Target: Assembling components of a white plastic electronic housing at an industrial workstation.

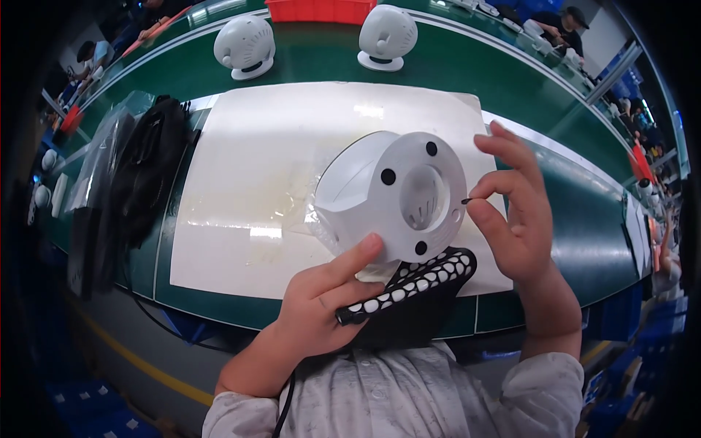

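A white tabletop appliance (350,175), shaped like a small fan, lies tilted with the underside of its round base (447,164) facing up. Three black round pads (388,177) sit on that base, and a bare round recess (456,215) shows at its right edge. My left hand (318,299) steadies the appliance with a finger against the base. The same hand grips a folded black sheet (423,283) with rows of white round spots. Beside the recess, my right hand (515,208) pinches a small black pad (466,201) between thumb and forefinger, other fingers raised.
Under the work lies a white board (241,168) on a green bench (314,62). Two similar white appliances (244,45) (388,38) stand at the back near a red bin (321,10). To the left are a black bag (150,164) and clear plastic bags (102,168). Other people work farther off.
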`<state>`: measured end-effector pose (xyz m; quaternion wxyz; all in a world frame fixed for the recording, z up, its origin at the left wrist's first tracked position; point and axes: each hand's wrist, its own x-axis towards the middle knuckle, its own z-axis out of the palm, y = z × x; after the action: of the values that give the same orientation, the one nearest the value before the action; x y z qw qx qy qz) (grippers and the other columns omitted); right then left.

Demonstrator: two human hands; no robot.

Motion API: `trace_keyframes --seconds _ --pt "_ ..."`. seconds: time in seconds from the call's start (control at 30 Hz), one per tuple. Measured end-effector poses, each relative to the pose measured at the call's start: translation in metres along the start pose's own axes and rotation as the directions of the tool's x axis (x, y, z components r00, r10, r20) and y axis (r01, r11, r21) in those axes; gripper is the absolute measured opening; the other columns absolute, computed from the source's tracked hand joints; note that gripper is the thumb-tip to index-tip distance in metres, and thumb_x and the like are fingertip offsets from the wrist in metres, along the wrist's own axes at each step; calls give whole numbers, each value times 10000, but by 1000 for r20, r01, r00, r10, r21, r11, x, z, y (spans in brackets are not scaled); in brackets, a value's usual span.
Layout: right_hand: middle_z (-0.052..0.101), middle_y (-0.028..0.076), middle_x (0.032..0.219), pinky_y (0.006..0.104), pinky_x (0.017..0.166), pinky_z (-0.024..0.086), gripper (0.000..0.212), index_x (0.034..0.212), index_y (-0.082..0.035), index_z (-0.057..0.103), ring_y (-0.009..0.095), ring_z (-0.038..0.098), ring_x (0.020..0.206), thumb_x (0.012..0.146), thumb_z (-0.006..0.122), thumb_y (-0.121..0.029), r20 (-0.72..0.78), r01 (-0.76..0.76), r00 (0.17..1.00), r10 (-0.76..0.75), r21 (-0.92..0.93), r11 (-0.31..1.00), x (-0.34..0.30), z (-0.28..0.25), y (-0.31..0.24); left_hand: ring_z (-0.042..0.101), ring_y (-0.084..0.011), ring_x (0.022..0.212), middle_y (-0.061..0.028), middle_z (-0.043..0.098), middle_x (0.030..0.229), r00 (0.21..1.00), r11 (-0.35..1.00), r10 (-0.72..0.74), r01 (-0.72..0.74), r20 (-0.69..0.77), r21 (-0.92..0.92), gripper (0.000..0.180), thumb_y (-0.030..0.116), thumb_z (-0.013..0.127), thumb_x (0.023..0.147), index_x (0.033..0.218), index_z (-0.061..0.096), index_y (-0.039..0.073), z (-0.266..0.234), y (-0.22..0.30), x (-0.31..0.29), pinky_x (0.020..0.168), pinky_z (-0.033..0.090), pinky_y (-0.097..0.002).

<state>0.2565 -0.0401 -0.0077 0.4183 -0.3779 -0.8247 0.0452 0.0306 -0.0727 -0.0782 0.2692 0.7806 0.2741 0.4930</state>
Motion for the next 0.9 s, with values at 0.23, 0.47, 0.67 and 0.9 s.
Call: trace_keyframes --seconds 0.23,0.47,0.67,0.9 --pt "440 143 1174 417 963 229 67 769 -47 534 328 309 1181 733 559 -98 160 -135 981 114 126 983 -13 1 8 603 -248 816 -161 481 1168 999 1000 -24 25 -38 4 247 -1 649 539 783 616 15 2 -1 -4 679 480 -274" --pt "513 144 1078 412 895 301 135 813 -48 575 300 436 1062 706 578 -131 284 235 950 -129 -383 893 -20 -9 -6 602 -256 826 -170 481 1163 1000 1000 2 -1 -26 18 239 -17 646 546 782 615 2 2 -3 -2 699 479 -280" --pt "536 97 1026 312 839 366 321 995 -17 530 215 514 904 725 593 -180 2 -241 970 241 39 970 -25 7 19 598 -276 849 -178 471 1172 1000 999 -10 9 -25 -47 251 -38 647 542 788 609 -8 3 -4 0 713 480 -287" --pt "538 102 993 281 834 405 431 1063 26 440 153 525 910 722 639 -147 517 -655 668 536 749 93 -24 14 15 611 -212 673 -211 473 1155 999 996 41 -42 -9 -73 226 -31 648 552 771 598 -13 -3 -2 -1 614 487 -269"
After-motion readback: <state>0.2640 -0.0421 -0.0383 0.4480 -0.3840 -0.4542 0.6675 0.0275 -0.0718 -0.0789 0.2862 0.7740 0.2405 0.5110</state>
